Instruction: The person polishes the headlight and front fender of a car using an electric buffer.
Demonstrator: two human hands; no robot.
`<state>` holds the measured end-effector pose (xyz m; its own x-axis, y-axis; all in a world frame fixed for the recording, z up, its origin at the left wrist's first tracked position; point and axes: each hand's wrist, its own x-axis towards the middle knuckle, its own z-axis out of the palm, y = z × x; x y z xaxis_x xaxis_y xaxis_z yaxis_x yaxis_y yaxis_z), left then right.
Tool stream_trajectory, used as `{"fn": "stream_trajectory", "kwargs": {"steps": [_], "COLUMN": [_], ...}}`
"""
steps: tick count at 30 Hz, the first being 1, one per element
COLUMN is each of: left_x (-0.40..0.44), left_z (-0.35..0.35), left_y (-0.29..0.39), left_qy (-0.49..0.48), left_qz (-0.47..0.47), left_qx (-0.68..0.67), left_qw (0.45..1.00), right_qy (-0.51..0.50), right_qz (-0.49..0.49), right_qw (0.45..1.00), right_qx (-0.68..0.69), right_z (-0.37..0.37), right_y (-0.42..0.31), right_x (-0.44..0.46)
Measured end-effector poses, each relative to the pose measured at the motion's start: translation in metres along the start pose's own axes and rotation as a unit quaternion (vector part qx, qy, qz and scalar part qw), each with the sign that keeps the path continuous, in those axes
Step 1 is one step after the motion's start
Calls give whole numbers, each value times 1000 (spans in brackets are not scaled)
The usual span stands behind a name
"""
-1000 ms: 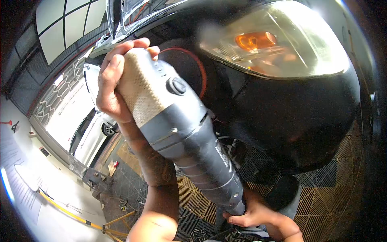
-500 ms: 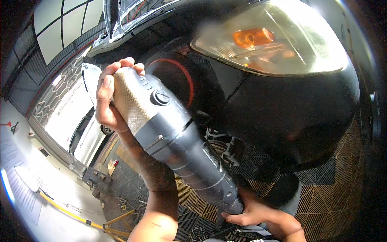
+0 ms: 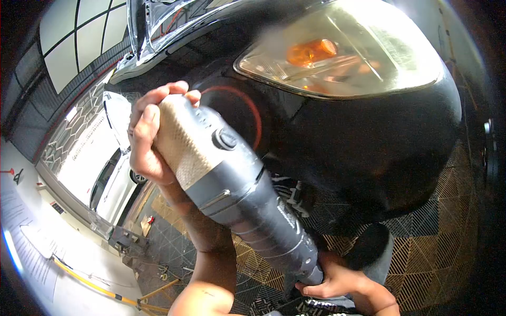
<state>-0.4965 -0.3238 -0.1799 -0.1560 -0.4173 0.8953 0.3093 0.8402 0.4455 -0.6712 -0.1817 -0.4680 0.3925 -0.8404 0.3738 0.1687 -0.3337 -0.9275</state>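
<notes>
A black power polisher [image 3: 258,208] lies slantwise across the middle of the view, its worn tan-grey head at the upper left. My left hand [image 3: 146,139] is wrapped round that head, with the thumb along its near side. Lower right, my right hand [image 3: 340,282] grips the narrow tail end of the polisher. Just beyond the head shows a dark disc with a red ring [image 3: 252,108], partly hidden by the tool. Above and to the right is a hazy, yellowed headlight [image 3: 348,58] with an orange lamp inside, set in a black car bumper [image 3: 369,145].
The raised bonnet edge [image 3: 153,50] is at the upper left. A white car [image 3: 113,184] stands beyond the doorway. Yellow stand legs [image 3: 100,288] lean by the left wall. Patterned floor tiles [image 3: 416,258] lie below, and my knee [image 3: 377,250] is near the bumper.
The polisher's head and my left hand have shifted slightly right and down. The red-ringed disc has moved with them. The headlight appears a little further left.
</notes>
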Motion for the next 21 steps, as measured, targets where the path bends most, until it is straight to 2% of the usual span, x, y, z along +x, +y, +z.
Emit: {"fn": "stream_trajectory", "kwargs": {"steps": [3, 6, 8, 12, 14, 16, 18, 19, 21], "left_x": [-18, -23, -28, -35, -37, -36, -37, -39, -47], "left_z": [-5, 6, 38, 84, 93, 92, 87, 85, 81], "left_y": [3, 2, 2, -3, -4, -5, -4, -3, 1], "left_qy": [78, 74, 81, 39, 11, -15, 3, 21, 62], "left_qz": [-14, -6, 6, -22, -45, -44, -39, -34, 5], "left_qx": [9, 58, 80, 24, -1, 3, 4, 5, 17], "left_qw": [997, 996, 994, 999, 999, 999, 999, 999, 998], "right_qy": [-44, -58, -91, -23, -86, -66, -23, -25, -82], "right_qz": [41, 37, 104, 62, 188, 187, 185, 186, 117], "right_qw": [998, 997, 987, 997, 973, 975, 975, 974, 987], "right_qx": [-18, -43, 86, 40, 98, 97, 123, 124, 72], "right_z": [-1, -2, -3, 10, 9, 14, 14, 13, 13], "right_y": [-1, 3, -3, 28, 21, 10, -6, -2, 17], "right_x": [1, -6, -16, -44, -53, -53, -48, -47, -44]}}
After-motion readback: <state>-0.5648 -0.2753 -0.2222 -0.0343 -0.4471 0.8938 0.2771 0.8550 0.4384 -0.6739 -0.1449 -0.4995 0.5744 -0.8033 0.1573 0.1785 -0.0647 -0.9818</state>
